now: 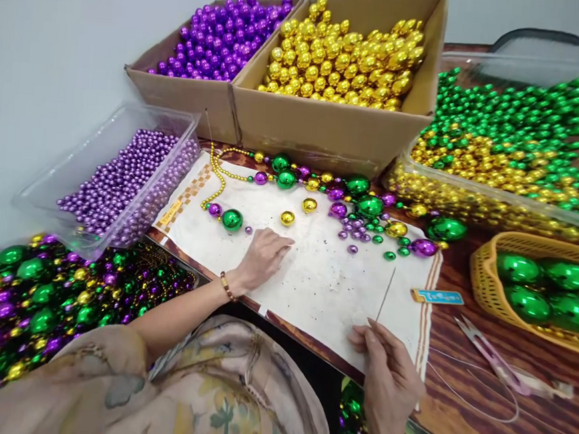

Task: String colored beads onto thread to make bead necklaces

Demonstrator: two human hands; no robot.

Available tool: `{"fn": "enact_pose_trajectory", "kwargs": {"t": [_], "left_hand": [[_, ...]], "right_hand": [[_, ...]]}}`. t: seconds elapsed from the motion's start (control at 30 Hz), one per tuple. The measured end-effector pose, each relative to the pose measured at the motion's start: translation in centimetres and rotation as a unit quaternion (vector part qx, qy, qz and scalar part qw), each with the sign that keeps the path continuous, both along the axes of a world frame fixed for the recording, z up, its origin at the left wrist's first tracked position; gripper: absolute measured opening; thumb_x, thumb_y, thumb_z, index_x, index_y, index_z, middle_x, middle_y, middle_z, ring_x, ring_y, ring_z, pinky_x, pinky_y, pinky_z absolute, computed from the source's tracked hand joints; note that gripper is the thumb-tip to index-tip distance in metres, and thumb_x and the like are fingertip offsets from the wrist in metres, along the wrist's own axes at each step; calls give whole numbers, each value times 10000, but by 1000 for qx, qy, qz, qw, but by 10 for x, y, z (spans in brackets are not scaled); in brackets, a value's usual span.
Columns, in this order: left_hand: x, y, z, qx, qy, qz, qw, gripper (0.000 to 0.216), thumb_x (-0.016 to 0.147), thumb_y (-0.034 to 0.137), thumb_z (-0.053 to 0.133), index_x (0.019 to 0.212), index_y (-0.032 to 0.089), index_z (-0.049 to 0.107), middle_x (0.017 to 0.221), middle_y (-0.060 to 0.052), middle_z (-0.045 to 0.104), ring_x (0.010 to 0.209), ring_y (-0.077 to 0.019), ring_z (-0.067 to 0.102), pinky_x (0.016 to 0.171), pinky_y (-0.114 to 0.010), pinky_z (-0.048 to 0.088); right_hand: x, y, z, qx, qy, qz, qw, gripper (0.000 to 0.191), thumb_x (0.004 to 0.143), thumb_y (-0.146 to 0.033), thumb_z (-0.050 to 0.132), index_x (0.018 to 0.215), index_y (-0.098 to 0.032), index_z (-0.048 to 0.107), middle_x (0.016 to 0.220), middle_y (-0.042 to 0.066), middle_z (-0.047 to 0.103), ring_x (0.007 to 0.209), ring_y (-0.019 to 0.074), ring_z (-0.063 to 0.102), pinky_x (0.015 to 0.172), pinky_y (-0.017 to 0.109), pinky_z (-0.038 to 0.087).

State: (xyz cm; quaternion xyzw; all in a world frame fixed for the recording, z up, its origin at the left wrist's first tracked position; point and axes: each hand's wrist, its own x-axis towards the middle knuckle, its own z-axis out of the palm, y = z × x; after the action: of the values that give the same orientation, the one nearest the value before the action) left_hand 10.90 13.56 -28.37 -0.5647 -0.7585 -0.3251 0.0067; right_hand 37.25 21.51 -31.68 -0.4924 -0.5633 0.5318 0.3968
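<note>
The right hand [390, 372] is at the near right of the white cloth [313, 292], with thumb and forefinger pinching the near end of a thin needle [386, 293]. The needle's long axis runs mostly near to far, leaning slightly right, so its free tip points toward the far side, below the small green beads [390, 256]. It is a straight, dark line above the cloth's right half; whether its tip touches the cloth, I cannot tell.

The left hand [264, 260] lies over the left-middle of the cloth, its fingers bent, close together and pointing right; I cannot tell whether they pinch anything. One small purple bead [248, 230] sits just left of it, and a gold ball [287, 218] lies just beyond its fingers.

A strand of mixed beads [369, 206] curves along the cloth's far edge, from the left toward the large purple ball [423, 247] at the right. On the wooden tabletop [459, 417], right of the cloth, pink-handled scissors [496, 360] lie with blades toward the far left, and a thin pale thread [475, 411] loops near them. The yellow basket [483, 276] stands farther right, holding large green balls [530, 304].
</note>
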Motion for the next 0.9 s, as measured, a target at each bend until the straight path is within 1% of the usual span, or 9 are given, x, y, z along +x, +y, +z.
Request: {"fn": "enact_pose_trajectory", "kwargs": {"t": [0.07,0.13,0.2,0.3,0.4,0.5,0.57,0.73,0.9], "left_hand": [[-10,-28,2,61,-12,85,994,309,1042,293,386,1210,206,630,948,-86,685,963,-222,586,906,-407,465],[-23,-53,3,96,-16,165,981,321,1041,314,394,1282,220,584,989,-87,671,1005,-227,573,938,-409,469],[-37,-76,1,103,-17,228,968,344,1039,338,403,1328,229,552,1008,-86,661,1020,-231,563,953,-409,468],[-64,-103,-7,66,-10,284,957,379,1027,361,416,1356,223,545,1037,-95,652,1022,-251,545,956,-428,457],[-92,-117,-15,-3,6,310,951,376,1010,330,421,1330,214,580,1025,-99,651,1006,-274,529,948,-456,443],[-114,-118,-21,-65,16,318,946,391,982,243,421,1331,191,591,990,-109,650,978,-296,512,926,-482,430],[-122,-115,-23,-95,18,318,943,406,970,204,416,1333,182,596,984,-122,645,975,-313,500,907,-500,421],[-121,-113,-27,-139,37,309,940,441,988,205,397,1392,206,573,1014,-133,620,1022,-336,488,883,-490,414],[-119,-116,-27,-113,35,321,940,431,1006,227,406,1404,189,567,1026,-126,626,1039,-324,490,909,-470,391]], "right_hand": [[-1,0,0,-2,-13,8,1000,423,782,-463,781,1012,-113,726,829,91,750,634,183,683,625,333,575],[-2,0,2,3,-30,15,999,429,772,-477,787,997,-116,732,840,98,757,659,194,697,636,333,579],[-3,0,6,16,-41,21,999,412,770,-478,790,967,-121,738,842,100,761,676,200,705,648,332,580],[-8,-6,14,39,-38,33,998,356,778,-447,791,924,-126,744,833,94,762,671,197,708,666,331,584],[-18,-18,18,45,-32,55,997,312,798,-414,779,934,-134,753,800,74,758,652,183,708,683,321,595],[-30,-34,17,34,-45,92,994,312,815,-417,757,968,-145,761,776,60,753,636,170,708,679,305,608],[-38,-45,14,23,-55,121,991,318,819,-428,743,973,-151,764,776,60,754,632,168,708,669,299,615],[-47,-60,4,-3,-54,145,988,303,826,-424,732,977,-163,762,793,65,757,641,166,709,640,282,610],[-49,-61,0,-25,-23,115,993,291,807,-404,759,969,-161,754,772,60,750,614,143,681,572,238,565]]}}
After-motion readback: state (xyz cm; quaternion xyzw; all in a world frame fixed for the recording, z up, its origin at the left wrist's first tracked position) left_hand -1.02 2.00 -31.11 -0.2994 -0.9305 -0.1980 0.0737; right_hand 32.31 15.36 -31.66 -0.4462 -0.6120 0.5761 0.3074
